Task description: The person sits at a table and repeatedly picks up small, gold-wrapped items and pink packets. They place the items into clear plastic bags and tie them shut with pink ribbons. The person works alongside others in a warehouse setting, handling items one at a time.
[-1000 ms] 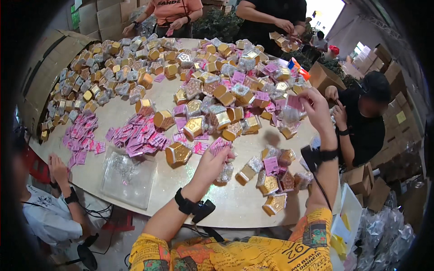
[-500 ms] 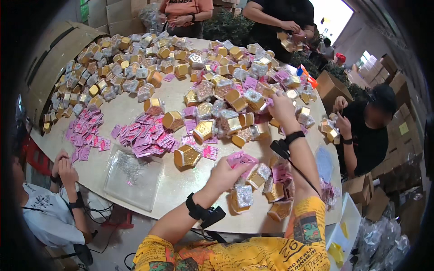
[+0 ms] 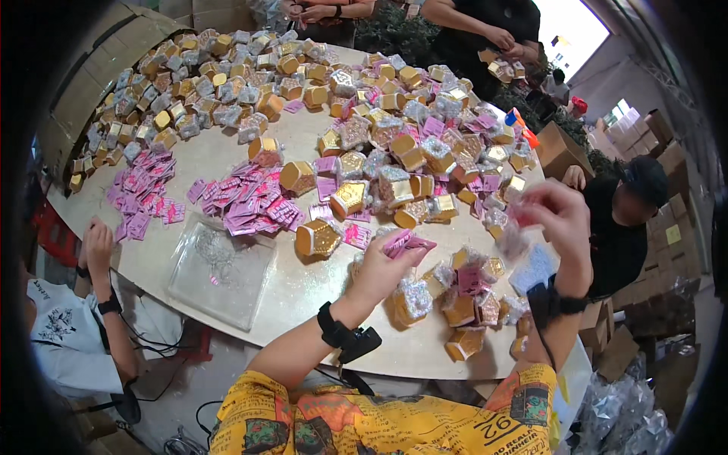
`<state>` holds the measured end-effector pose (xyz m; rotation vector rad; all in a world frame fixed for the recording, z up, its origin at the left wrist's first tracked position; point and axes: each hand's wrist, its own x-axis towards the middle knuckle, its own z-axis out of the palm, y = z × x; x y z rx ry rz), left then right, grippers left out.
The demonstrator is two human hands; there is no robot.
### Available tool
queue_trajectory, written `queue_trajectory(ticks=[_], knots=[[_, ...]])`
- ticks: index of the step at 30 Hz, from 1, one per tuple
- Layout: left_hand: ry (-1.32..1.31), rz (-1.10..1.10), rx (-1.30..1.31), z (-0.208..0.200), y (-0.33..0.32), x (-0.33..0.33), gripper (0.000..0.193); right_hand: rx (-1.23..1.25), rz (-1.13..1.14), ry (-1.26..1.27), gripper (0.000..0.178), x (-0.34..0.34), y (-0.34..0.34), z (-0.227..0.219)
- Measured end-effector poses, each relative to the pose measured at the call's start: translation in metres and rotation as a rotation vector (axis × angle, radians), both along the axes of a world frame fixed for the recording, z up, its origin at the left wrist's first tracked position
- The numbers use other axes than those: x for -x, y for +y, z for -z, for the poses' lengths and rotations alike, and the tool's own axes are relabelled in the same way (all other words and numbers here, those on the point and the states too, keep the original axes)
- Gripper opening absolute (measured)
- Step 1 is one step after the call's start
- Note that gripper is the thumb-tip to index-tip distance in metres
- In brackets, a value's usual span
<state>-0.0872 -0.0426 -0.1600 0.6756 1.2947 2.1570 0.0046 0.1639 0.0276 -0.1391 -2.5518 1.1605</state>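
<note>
My left hand (image 3: 379, 267) is closed around a few pink printed cards (image 3: 408, 247), above the near part of the table. Off to the right, my right hand (image 3: 560, 216) is raised with its fingers bent together, smeared by motion. At its fingertips hangs a blurred, see-through pinkish thing (image 3: 513, 239) whose kind I cannot make out. Between my hands lies a small cluster of gold ornaments (image 3: 464, 345) with silvery glitter tops, some with pink cards by them. Beyond it spreads a large heap of similar gold ornaments (image 3: 353, 199).
Two piles of pink cards (image 3: 254, 199) lie left of centre. A shallow clear tray (image 3: 186, 292) with thin silvery strands sits near the left edge. A blue-white patch (image 3: 533, 269) lies at right. A cardboard sheet (image 3: 57, 125) borders the far left. Other people stand around the table.
My right hand has left the heap and swung right and nearer, carrying a blurred thing. My left hand has shifted slightly left, still with the cards. The view has tilted a little.
</note>
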Motion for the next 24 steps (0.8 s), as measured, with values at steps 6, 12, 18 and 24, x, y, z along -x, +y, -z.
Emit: queue_trajectory(ticks=[6,12,18,24], knots=[[0.192,-0.008,0.027,-0.006,-0.004,-0.008,0.013,-0.054,-0.261,-0.093,0.006,-0.004,-0.064,0.071],[0.177,0.016,-0.019,0.005,-0.011,-0.006,0.015,0.441,-0.109,0.012,0.012,0.002,-0.072,0.125],[0.092,0.132,0.013,-0.002,-0.02,-0.009,0.033,0.44,-0.089,-0.024,0.021,-0.004,-0.079,0.121],[0.099,0.222,-0.148,0.014,-0.019,-0.007,0.076,0.447,-0.118,-0.073,0.013,-0.001,-0.093,0.121]])
